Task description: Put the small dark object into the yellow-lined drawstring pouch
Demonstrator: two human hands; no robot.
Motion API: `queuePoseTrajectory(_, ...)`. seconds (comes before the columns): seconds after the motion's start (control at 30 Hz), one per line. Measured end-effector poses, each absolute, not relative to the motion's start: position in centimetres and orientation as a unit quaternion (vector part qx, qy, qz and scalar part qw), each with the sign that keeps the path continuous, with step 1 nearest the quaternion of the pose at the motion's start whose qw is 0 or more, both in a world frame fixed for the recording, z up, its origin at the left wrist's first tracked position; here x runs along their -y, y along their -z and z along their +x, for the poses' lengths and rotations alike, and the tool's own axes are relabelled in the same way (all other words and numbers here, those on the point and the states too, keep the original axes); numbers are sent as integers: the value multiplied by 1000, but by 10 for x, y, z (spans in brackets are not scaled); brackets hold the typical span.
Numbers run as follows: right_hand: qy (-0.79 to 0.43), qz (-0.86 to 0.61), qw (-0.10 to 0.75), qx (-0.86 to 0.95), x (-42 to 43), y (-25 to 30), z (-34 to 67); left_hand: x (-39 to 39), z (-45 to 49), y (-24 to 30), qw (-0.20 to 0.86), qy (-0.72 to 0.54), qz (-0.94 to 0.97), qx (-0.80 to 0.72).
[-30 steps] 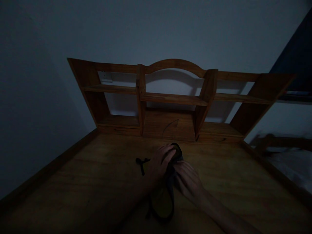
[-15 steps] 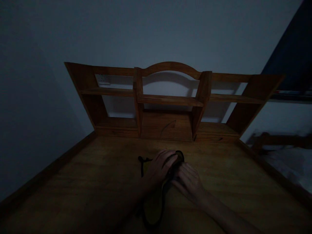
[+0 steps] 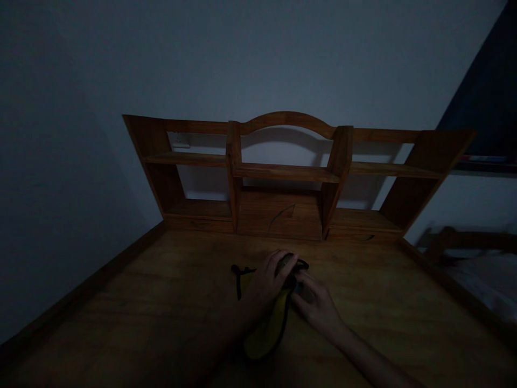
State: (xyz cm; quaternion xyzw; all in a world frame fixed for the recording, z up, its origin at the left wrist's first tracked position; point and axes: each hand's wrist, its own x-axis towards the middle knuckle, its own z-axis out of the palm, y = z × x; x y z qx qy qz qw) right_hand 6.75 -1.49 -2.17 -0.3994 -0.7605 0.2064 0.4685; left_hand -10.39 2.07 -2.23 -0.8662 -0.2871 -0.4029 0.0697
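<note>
Cloth (image 3: 266, 335): yellow, black-edged
Left hand (image 3: 270, 277): curled, holding it
Right hand (image 3: 317, 306): part-curled against it; grip unclear
Panel (image 3: 309, 215): curved dark mark

A dim home room, shown by the wooden desk (image 3: 181, 302) and shelf unit (image 3: 286, 171).

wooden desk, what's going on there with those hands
A person has both hands, left hand and right hand, at a yellowish item with dark edging on the wooden desk. A wooden shelf unit stands behind. It's too dim to tell exactly what the item is.
</note>
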Motion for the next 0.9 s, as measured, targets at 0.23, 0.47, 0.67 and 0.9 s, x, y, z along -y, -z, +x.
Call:
queuePoseTrajectory(0.23, -141, -408, 477, 765, 13, 31, 80, -32, -106, 26, -143, 435, -841, 289)
queuePoseTrajectory(0.47, 7, -345, 399, 850, 6, 44, 96, -41, -104, 30, -251, 437, -826, 255)
queuePoseTrajectory(0.67, -45, -333, 373, 865, 6, 34, 91, -39, -106, 35, -173, 416, -832, 324)
queuePoseTrajectory(0.9, -157, -358, 441, 808, 11, 27, 82, -27, -109, 31, -28, 371, -860, 351)
